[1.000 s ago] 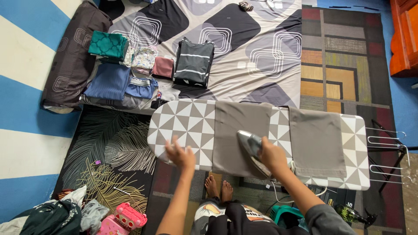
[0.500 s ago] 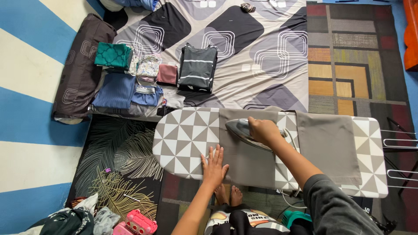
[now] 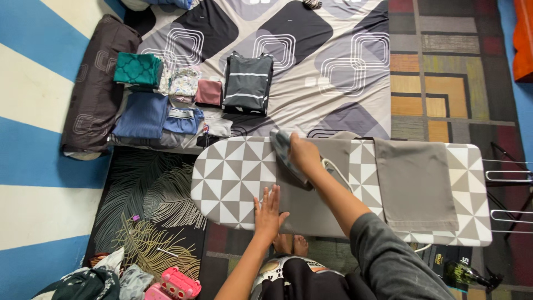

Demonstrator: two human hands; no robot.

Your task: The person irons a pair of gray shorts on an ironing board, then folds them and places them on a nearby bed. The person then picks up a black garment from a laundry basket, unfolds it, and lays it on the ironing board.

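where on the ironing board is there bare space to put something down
The ironing board is bare at its rounded end, beyond the left hand. The grey cloth covers the middle and far side, where the right hand grips the iron.

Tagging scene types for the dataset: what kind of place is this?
Likely a home bedroom or living room: a low ironing board on patterned rugs, beside a floor mattress with folded clothes.

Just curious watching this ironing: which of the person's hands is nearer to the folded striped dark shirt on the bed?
Right. The right hand grips the iron at the board's far edge, just below the striped dark shirt. The left hand lies flat at the near edge, farther off.
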